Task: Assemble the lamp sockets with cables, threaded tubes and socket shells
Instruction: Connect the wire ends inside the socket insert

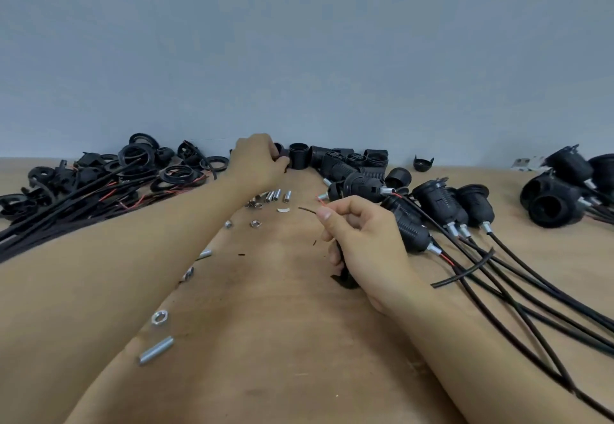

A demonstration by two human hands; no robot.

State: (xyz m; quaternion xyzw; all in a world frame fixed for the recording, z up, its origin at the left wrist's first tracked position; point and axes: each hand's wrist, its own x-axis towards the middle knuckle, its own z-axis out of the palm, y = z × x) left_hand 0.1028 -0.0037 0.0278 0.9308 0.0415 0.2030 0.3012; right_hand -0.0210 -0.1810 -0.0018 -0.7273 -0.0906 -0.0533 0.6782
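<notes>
Your left hand (257, 159) reaches to the far edge of the table (282, 340), its fingers curled round a black part at the near end of the row of socket shells (335, 161) by the wall; what exactly it grips is hidden behind the hand. Your right hand (362, 241) holds a cable (344, 277), pinching the stripped wire ends (309, 209) between thumb and forefinger while the black sheath runs down through the palm.

The wire ends look thin and soft, so they will likely bend or fray if you push them; hold close behind the bare tips, as you do now, to steer them. The sheathed cable should be limp and light and will trail, so keep it clear of the loose parts. The shells seem to be light, rigid plastic with ribbed threads that give grip; take one round its barrel rather than by the rim.

The threaded tubes (277, 195) lie in a small cluster between your two hands, with more tubes and nuts (159, 317) strewn along your left forearm. They are small, smooth metal and will probably roll, so pinch them across the middle.

Finished sockets (442, 201) with cables attached lie to the right, and a heap of rings and cables (99, 181) lies to the left.

No brand, label or writing can be read on anything here.
</notes>
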